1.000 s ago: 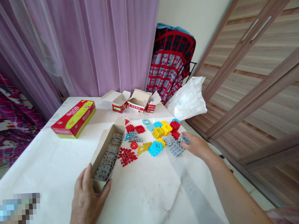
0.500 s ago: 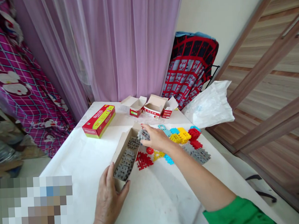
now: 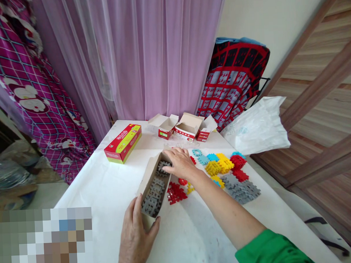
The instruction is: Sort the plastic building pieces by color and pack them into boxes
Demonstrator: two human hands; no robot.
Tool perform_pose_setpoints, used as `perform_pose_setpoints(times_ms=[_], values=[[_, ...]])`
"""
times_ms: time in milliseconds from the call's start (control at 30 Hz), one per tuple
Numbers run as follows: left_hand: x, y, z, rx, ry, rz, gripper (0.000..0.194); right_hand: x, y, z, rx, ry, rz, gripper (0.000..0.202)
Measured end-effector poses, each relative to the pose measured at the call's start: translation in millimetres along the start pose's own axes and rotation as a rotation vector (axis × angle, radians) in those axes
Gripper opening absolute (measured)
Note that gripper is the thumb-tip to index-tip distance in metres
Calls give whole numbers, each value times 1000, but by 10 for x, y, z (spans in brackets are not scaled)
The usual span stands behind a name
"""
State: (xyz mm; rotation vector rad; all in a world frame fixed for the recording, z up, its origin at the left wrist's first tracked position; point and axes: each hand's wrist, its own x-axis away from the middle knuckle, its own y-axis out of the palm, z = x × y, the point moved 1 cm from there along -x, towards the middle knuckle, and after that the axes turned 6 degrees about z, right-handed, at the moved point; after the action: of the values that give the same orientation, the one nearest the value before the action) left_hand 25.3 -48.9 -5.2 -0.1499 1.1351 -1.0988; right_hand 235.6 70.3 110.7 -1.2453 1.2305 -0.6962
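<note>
A long open cardboard box (image 3: 146,180) lies slanted on the table, with grey interlocking plastic pieces (image 3: 153,196) laid inside it. My left hand (image 3: 136,230) grips its near end, fingers along the left wall and thumb at the near right corner. Over the far end rests my right hand (image 3: 181,162); its thumb reaches inside onto the grey pieces there, and its fingers stretch over the rim with nothing visible held. Just right of the box lie red snowflake-like pieces (image 3: 176,192), partly beside a small red round piece (image 3: 182,181).
Piles of yellow (image 3: 224,163), red (image 3: 238,161) and grey pieces (image 3: 243,188) lie at the table's right. A closed red-and-yellow box (image 3: 123,143) stands back left. Opened small cartons (image 3: 188,131) line the back edge. A white plastic bag (image 3: 258,126) hangs at the back right corner.
My right hand has lowered the grey pieces it held into the far end of the box and let go of them. My left hand keeps its grip. The view has shifted slightly left.
</note>
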Motion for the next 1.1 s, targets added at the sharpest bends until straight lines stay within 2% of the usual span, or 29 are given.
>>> perform_pose_setpoints(times_ms=[100, 200, 300, 400, 467, 533, 633, 733, 933, 1100], values=[[1, 1, 0, 6, -10, -4, 81, 162, -92, 76, -26, 55, 85, 33], [-5, 0, -2, 1, -1, -3, 81, 426, -209, 299, -51, 91, 125, 25], [-18, -6, -10, -7, 16, 0, 81, 778, -395, 702, -22, 175, 169, 26], [-36, -13, -24, -2, 34, 0, 83, 1192, -654, 1174, 57, 372, 215, 28], [-51, -15, -32, 0, 43, 4, 84, 1478, -803, 1424, 86, 515, 187, 29], [-67, -15, -37, -1, 46, 2, 84, 1736, -880, 1571, 85, 625, 120, 34], [-82, -12, -47, -10, 32, -11, 85, 2000, -845, 1603, 106, 705, 14, 54], [-83, -10, -67, -30, 26, -29, 88, 2091, -726, 1512, 172, 731, -55, 67], [-76, 3, -102, -46, 16, -57, 90, 2075, -583, 1407, 234, 778, -128, 53], [-76, 24, -116, -41, 10, -41, 91, 2119, -637, 1494, 221, 792, -32, 56]])
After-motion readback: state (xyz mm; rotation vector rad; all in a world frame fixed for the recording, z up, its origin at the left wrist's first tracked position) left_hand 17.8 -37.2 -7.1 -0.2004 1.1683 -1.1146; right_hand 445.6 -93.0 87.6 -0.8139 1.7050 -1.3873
